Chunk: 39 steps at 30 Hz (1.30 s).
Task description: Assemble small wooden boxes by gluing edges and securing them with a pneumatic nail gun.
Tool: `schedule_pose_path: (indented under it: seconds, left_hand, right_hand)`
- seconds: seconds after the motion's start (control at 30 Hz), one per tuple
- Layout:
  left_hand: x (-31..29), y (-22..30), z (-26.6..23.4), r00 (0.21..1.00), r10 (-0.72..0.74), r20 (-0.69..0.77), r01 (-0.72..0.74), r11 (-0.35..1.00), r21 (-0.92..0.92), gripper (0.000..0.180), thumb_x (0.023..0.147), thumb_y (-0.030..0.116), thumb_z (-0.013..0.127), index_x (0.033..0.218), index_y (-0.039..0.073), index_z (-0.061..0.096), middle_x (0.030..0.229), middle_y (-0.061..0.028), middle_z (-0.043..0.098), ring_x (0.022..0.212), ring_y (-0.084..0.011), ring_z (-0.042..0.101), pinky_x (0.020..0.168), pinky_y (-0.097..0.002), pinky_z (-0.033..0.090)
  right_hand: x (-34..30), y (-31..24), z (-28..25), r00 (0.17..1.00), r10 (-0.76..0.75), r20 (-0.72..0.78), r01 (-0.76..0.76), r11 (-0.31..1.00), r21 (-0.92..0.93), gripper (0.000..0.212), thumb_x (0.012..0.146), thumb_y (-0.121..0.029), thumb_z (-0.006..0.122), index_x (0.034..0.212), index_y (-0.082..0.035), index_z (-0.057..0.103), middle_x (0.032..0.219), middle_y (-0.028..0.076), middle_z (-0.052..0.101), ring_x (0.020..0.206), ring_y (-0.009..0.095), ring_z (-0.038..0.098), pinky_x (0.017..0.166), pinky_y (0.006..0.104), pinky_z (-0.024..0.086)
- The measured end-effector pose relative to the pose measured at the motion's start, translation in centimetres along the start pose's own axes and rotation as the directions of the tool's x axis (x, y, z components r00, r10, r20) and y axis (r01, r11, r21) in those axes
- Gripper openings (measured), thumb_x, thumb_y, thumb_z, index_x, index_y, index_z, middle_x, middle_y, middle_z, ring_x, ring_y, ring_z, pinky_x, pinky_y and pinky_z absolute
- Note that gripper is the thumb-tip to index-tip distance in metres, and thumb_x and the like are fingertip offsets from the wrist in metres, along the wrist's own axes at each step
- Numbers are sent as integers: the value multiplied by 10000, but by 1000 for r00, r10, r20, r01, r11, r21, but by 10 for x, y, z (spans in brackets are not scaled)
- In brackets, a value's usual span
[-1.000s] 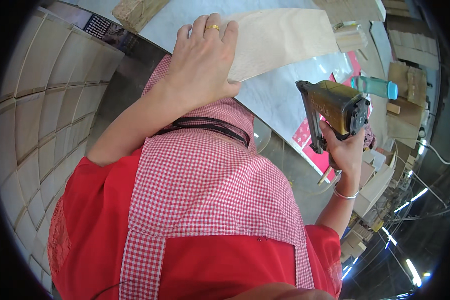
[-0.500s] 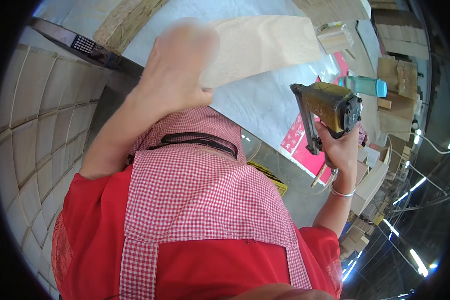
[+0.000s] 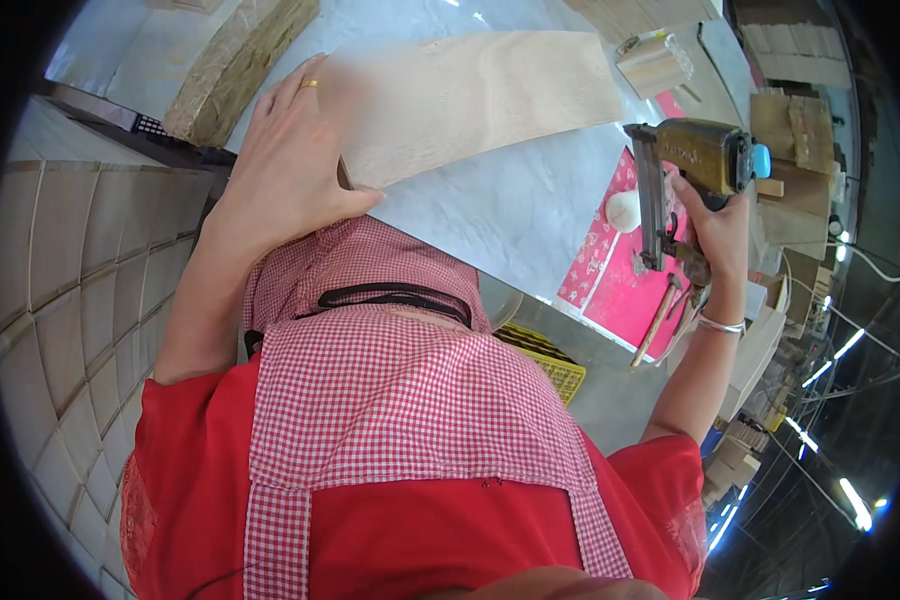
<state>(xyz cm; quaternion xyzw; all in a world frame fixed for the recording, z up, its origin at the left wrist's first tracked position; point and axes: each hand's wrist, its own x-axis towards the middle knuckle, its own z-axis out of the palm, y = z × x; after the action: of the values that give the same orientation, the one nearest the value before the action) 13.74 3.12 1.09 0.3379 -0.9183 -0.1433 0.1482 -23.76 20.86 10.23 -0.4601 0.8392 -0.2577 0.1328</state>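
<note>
A pale wooden board [image 3: 500,95] with a curved outline lies on the marbled tabletop [image 3: 470,215] in front of me. My left hand [image 3: 295,165] grips its left end, thumb along the near corner and fingers over the outer side; part of that end is blurred. In my right hand [image 3: 715,225] is a brownish-gold nail gun [image 3: 705,155], held by its handle right of the board, apart from it. Its long dark magazine stands between the hand and the board.
A pink sheet [image 3: 620,290] lies at the table's right, bearing a white rounded object [image 3: 623,211] and a wooden-handled hammer [image 3: 656,318]. Wood pieces [image 3: 656,64] sit beyond the board. A thick wooden block [image 3: 240,75] is at far left. Below the table edge stands a yellow crate [image 3: 545,360].
The nail gun has moved right in my right hand, away from the board. My left hand has shifted left and down around the board's end, and the board has shifted slightly left.
</note>
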Motion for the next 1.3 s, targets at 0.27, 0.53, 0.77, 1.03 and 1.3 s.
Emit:
schedule_pose_path:
  seconds: [0.27, 0.53, 0.77, 1.03, 1.3]
  left_hand:
    - [4, 1, -2, 999, -36, 27, 36, 999, -5, 843, 562, 286, 839, 1280, 20, 488, 1396, -274, 422, 1309, -417, 409, 1061, -472, 353]
    - [6, 2, -3, 998, -39, 40, 40, 999, -5, 854, 549, 279, 846, 1277, 14, 486, 1390, -263, 428, 1302, -409, 412, 1063, -479, 349]
    - [7, 4, -6, 994, -65, 91, 66, 998, -5, 883, 547, 268, 841, 1309, 42, 457, 1426, -221, 401, 1329, -388, 386, 1088, -484, 325]
    - [5, 3, -4, 997, -58, 49, 59, 998, -12, 835, 552, 275, 835, 1267, 35, 477, 1401, -234, 418, 1311, -392, 402, 1078, -484, 328]
    - [10, 4, 7, 997, 12, -77, -14, 1000, -20, 734, 557, 277, 812, 1178, 25, 513, 1295, -234, 484, 1242, -385, 452, 1027, -476, 360]
  right_hand:
    - [18, -6, 0, 994, 96, 49, -93, 994, -48, 254, 829, -236, 774, 763, -13, 673, 541, -22, 548, 427, 54, 474, 406, 244, 358]
    - [21, -7, -1, 990, 112, 80, -109, 993, -40, 283, 833, -230, 767, 730, -8, 625, 532, -5, 547, 407, 71, 494, 386, 247, 376]
    - [21, -11, -3, 978, 183, 100, -183, 983, -16, 275, 832, -221, 766, 760, 3, 623, 534, 1, 547, 403, 78, 492, 385, 255, 378]
    - [24, -9, -3, 963, 237, 132, -229, 971, -72, 266, 828, -215, 770, 791, 13, 637, 538, -1, 549, 409, 76, 488, 389, 252, 370]
    - [1, -25, 6, 992, 32, 120, -38, 998, 45, 208, 832, -153, 768, 912, 15, 675, 662, -1, 619, 496, 63, 524, 444, 251, 398]
